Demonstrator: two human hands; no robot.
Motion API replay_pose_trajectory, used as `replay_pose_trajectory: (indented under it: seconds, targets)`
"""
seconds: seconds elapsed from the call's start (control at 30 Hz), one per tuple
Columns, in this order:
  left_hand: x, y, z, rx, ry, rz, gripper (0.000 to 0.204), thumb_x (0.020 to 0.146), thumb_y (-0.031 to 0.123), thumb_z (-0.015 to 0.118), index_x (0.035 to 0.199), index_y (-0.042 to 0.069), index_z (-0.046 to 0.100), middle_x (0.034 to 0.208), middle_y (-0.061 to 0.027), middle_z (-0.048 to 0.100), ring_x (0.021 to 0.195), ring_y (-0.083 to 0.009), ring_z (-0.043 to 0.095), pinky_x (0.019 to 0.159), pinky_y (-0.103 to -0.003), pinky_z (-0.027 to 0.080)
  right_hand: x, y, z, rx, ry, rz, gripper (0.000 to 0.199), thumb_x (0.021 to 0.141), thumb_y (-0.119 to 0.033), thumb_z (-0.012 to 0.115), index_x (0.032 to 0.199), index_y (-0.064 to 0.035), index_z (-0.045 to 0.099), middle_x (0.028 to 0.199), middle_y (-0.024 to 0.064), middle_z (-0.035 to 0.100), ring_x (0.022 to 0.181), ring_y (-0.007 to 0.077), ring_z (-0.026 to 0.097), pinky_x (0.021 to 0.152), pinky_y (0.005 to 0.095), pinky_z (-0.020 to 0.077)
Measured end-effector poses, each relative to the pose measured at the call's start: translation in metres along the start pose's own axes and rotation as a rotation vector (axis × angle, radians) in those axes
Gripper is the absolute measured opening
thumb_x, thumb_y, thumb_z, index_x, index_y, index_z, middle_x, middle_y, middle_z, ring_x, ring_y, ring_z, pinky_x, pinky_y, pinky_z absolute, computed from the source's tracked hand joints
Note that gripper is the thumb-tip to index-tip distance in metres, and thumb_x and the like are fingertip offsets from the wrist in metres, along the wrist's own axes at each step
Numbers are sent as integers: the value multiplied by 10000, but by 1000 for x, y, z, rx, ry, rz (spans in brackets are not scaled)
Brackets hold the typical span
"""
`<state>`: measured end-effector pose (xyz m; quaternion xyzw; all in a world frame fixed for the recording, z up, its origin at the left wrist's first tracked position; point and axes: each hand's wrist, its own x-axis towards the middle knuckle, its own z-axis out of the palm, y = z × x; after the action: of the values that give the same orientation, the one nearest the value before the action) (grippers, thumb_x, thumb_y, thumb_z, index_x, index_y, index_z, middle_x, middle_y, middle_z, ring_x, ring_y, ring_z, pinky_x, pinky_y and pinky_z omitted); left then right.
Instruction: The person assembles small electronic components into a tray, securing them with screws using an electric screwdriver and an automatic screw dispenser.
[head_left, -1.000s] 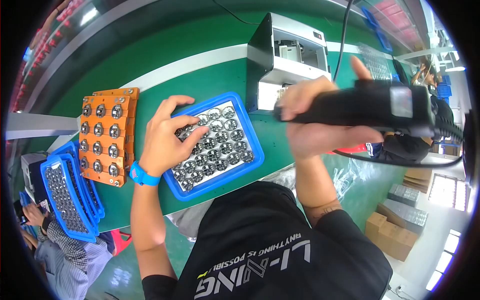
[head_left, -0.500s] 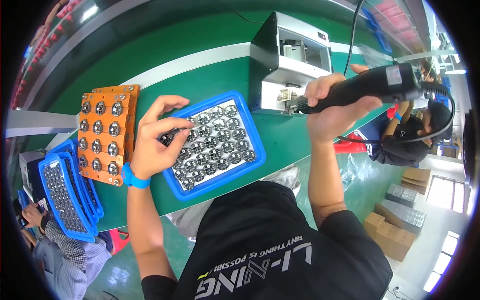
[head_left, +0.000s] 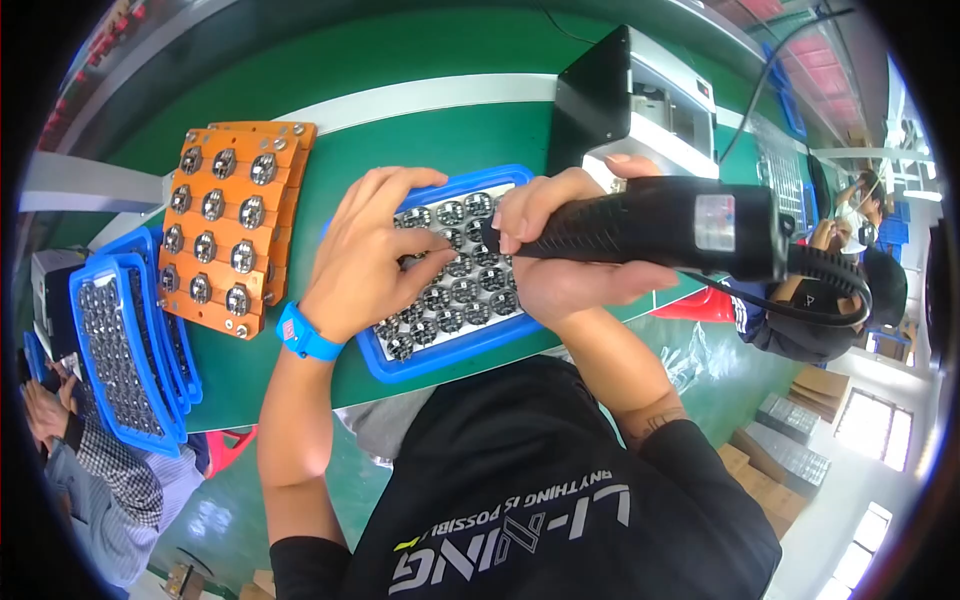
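A blue tray (head_left: 440, 368) in front of me holds rows of small round black-and-silver parts (head_left: 451, 321) on a white insert. My left hand (head_left: 370, 255), a blue band on its wrist, reaches over the tray's left side. Its thumb and forefinger come together at one of the parts; whether they grip it is hidden. In my right hand (head_left: 565, 245) is a black corded electric screwdriver (head_left: 650, 235), held almost level above the tray's right side. The tool's tip points left towards my left fingers and is mostly covered by my right fingers.
Left of the tray lean orange plates (head_left: 225, 225) carrying rows of similar parts. Further left are stacked blue trays (head_left: 125, 350). A black-and-white box-shaped machine (head_left: 635, 100) stands behind the tool. People sit at both sides, and the tool's cord (head_left: 835, 318) loops on the right.
My right hand has brought the screwdriver left, from the machine's front to over the tray. My left hand's thumb and forefinger have drawn closer over the parts. The view has shifted slightly.
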<state>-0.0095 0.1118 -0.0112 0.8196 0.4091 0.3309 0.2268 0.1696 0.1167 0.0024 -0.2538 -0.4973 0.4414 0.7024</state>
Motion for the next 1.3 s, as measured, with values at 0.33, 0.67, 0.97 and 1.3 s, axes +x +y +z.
replay_pose_trajectory:
  seconds: [0.33,0.67,0.97,1.3]
  targets:
    - [-5,-1,3,-17,18,-1,102,688,126,783,737,45,747,1219,-86,595,1139,-285,534,959,-404,449,-8,18,4,-120,-59,4,945,772,-905,314,1280,-108,293,640,96,540,464,195,501,504,347,483]
    - [-5,-3,3,-16,13,15,103,689,127,778,755,51,753,1212,-85,595,1125,-279,540,934,-408,455,-4,21,9,-198,-145,171,945,730,-891,459,1202,-92,278,652,81,531,511,178,520,497,293,465]
    - [8,5,4,20,-4,35,106,697,136,779,765,59,756,1207,-88,604,1122,-279,552,917,-407,452,13,20,6,-144,-107,53,869,862,-748,523,1320,-34,335,622,97,540,481,168,519,472,283,442]
    - [9,6,3,43,-11,13,124,697,114,809,805,71,767,1249,-100,608,1124,-320,564,928,-421,460,43,-73,-46,-309,194,-132,935,838,-868,279,1388,-113,305,577,88,496,421,194,451,468,329,430]
